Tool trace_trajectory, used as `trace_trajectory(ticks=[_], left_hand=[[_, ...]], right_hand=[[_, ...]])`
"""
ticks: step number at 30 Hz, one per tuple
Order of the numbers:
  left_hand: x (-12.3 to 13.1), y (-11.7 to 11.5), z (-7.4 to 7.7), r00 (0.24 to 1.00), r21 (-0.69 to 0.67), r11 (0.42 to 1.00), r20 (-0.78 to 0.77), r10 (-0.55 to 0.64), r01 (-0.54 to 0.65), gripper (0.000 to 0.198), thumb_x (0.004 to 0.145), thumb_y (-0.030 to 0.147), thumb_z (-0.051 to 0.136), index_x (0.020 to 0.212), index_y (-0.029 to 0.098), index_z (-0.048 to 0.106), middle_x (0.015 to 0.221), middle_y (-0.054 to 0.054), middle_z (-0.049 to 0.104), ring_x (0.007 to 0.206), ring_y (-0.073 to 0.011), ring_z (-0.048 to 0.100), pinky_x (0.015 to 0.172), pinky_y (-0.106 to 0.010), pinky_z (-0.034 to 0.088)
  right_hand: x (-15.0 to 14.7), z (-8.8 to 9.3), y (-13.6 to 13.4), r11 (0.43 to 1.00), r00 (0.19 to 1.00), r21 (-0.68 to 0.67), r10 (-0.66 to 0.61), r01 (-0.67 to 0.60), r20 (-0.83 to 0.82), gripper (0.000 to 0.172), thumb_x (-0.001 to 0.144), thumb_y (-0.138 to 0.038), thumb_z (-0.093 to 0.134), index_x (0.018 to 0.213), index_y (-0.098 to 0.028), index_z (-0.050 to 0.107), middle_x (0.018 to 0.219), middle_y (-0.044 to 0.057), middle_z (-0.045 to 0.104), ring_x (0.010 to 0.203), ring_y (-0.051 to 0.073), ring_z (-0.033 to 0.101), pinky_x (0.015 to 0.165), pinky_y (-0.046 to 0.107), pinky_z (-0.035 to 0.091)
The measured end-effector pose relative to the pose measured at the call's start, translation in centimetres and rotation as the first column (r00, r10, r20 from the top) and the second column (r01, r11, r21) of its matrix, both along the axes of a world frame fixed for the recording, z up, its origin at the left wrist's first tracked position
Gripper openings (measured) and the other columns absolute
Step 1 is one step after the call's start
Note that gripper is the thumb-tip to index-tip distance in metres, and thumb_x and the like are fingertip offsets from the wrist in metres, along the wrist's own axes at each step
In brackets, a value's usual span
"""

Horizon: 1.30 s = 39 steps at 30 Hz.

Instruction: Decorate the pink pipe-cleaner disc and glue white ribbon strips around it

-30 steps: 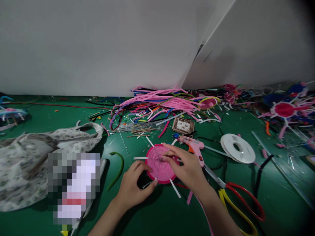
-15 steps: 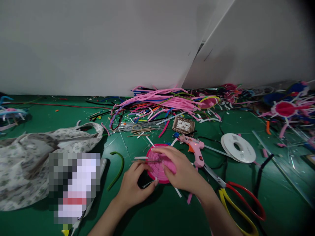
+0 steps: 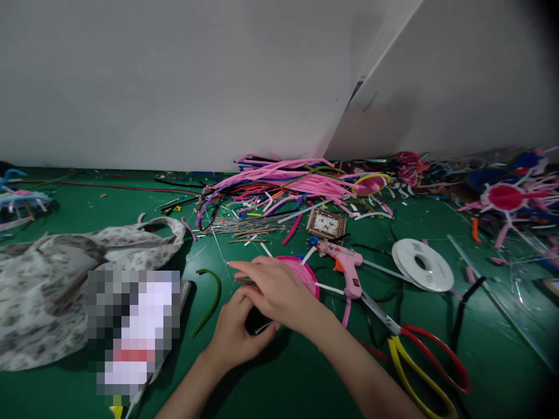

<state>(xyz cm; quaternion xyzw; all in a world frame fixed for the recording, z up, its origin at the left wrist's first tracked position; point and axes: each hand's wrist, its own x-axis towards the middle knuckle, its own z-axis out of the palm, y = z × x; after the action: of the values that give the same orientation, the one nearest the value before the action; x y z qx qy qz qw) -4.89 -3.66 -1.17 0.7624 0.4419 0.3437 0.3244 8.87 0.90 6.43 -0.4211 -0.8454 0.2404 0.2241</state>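
A round pink coiled disc [image 3: 303, 272] with a darker pink rim lies in front of me, mostly covered by my hands. White strips [image 3: 329, 287] stick out from its edge. Curled at the disc's left side, my left hand [image 3: 236, 326] has fingers and thumb bent around its near-left edge, though the contact is partly hidden. My right hand [image 3: 279, 294] lies across the disc, palm down, its fingers stretched leftward above the left fingertips. Under the right fingers a thin brownish piece [image 3: 245, 280] shows slightly. Just right of the disc rests a pink glue gun [image 3: 349, 270].
Scissors [image 3: 419, 355] with red and yellow handles and a white spool [image 3: 423, 265] lie to the right. Behind are pink pipe cleaners [image 3: 288, 180], thin rods [image 3: 253, 224] and a small framed piece [image 3: 326, 223]. A floral cloth [image 3: 48, 297], a blurred-out phone [image 3: 140, 326] and a green strip [image 3: 213, 302] occupy the left.
My right hand has moved left from the disc's right half, its fingers now reaching past the left fingertips. The disc's right rim is uncovered. My left hand has stayed nearly still.
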Motion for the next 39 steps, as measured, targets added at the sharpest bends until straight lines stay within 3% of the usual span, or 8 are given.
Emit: trace_trajectory(ticks=[4, 8, 14, 20, 24, 27, 33, 39], left_hand=[[0.2, 0.1, 0.5, 1.000, -0.021, 1.000, 0.001, -0.005, 0.005, 0.028, 0.075, 0.029, 0.065, 0.101, 0.022, 0.056, 0.101, -0.007, 0.060, 0.097, -0.0220, 0.056, 0.079, -0.033, 0.048], [0.3, 0.2, 1.2, 1.000, -0.055, 0.998, -0.019, 0.007, -0.008, 0.020, 0.075, 0.029, 0.064, 0.090, 0.021, 0.055, 0.092, -0.005, 0.059, 0.088, -0.0197, 0.057, 0.074, -0.031, 0.048], [0.3, 0.1, 1.2, 1.000, -0.049, 0.999, -0.025, 0.010, -0.012, 0.020, 0.073, 0.028, 0.065, 0.090, 0.022, 0.056, 0.092, -0.006, 0.060, 0.087, -0.0199, 0.057, 0.073, -0.031, 0.048], [0.3, 0.1, 1.1, 0.999, -0.067, 0.998, -0.039, 0.004, -0.007, 0.020, 0.074, 0.030, 0.065, 0.090, 0.022, 0.056, 0.092, -0.005, 0.060, 0.089, -0.0203, 0.057, 0.075, -0.032, 0.047], [0.3, 0.1, 1.2, 0.999, -0.076, 0.997, -0.037, 0.003, -0.006, 0.020, 0.074, 0.029, 0.065, 0.090, 0.022, 0.055, 0.092, -0.005, 0.059, 0.088, -0.0198, 0.057, 0.075, -0.032, 0.047], [0.2, 0.1, 1.1, 0.999, -0.075, 0.997, -0.038, -0.001, -0.002, 0.021, 0.074, 0.029, 0.064, 0.090, 0.022, 0.055, 0.093, -0.005, 0.059, 0.089, -0.0199, 0.057, 0.075, -0.032, 0.047], [0.3, 0.1, 1.1, 1.000, -0.057, 0.998, -0.029, 0.003, -0.004, 0.020, 0.073, 0.028, 0.064, 0.090, 0.022, 0.055, 0.092, -0.005, 0.060, 0.089, -0.0198, 0.057, 0.075, -0.032, 0.046], [0.2, 0.1, 1.3, 1.000, -0.051, 0.999, -0.024, 0.007, -0.008, 0.019, 0.073, 0.029, 0.064, 0.088, 0.022, 0.054, 0.090, -0.005, 0.060, 0.089, -0.0204, 0.057, 0.075, -0.032, 0.047]], right_hand=[[0.5, 0.5, 0.6, 0.999, 0.999, 0.019, -0.032, 0.031, 0.018, 0.036, 0.085, -0.013, 0.051, 0.120, -0.021, 0.057, 0.093, 0.003, 0.070, 0.090, 0.021, 0.062, 0.082, 0.034, 0.048], [4.1, 1.0, 0.3, 0.985, 0.970, -0.115, -0.148, 0.128, -0.193, 0.032, 0.088, -0.017, 0.051, 0.118, -0.025, 0.057, 0.101, 0.000, 0.069, 0.093, 0.015, 0.063, 0.084, 0.028, 0.048], [8.2, 1.3, -1.4, 0.980, 0.965, -0.150, -0.157, 0.127, -0.208, 0.023, 0.091, -0.022, 0.049, 0.107, -0.029, 0.065, 0.104, 0.002, 0.067, 0.095, 0.014, 0.062, 0.083, 0.026, 0.048], [7.3, 0.2, -2.8, 0.964, 0.910, -0.028, -0.260, 0.265, -0.324, 0.003, 0.081, -0.021, 0.065, 0.082, -0.024, 0.063, 0.081, -0.001, 0.067, 0.082, 0.014, 0.062, 0.077, 0.026, 0.048], [7.0, -0.5, -3.1, 0.925, 0.866, -0.200, -0.374, 0.323, -0.331, 0.005, 0.084, -0.027, 0.060, 0.086, -0.023, 0.056, 0.094, 0.001, 0.065, 0.086, 0.014, 0.063, 0.074, 0.026, 0.051], [7.3, -0.4, -3.0, 0.919, 0.910, -0.299, -0.334, 0.257, -0.244, 0.012, 0.089, -0.026, 0.053, 0.100, -0.025, 0.059, 0.102, 0.002, 0.066, 0.093, 0.014, 0.063, 0.082, 0.027, 0.050], [7.2, -0.3, -2.6, 0.947, 0.924, -0.103, -0.319, 0.304, -0.210, 0.011, 0.085, -0.022, 0.058, 0.091, -0.025, 0.067, 0.089, -0.001, 0.070, 0.085, 0.014, 0.065, 0.079, 0.025, 0.050], [6.2, -1.1, -2.5, 0.911, 0.874, -0.110, -0.411, 0.396, -0.258, 0.005, 0.081, -0.025, 0.063, 0.083, -0.022, 0.066, 0.081, 0.000, 0.070, 0.076, 0.016, 0.065, 0.070, 0.027, 0.052]])
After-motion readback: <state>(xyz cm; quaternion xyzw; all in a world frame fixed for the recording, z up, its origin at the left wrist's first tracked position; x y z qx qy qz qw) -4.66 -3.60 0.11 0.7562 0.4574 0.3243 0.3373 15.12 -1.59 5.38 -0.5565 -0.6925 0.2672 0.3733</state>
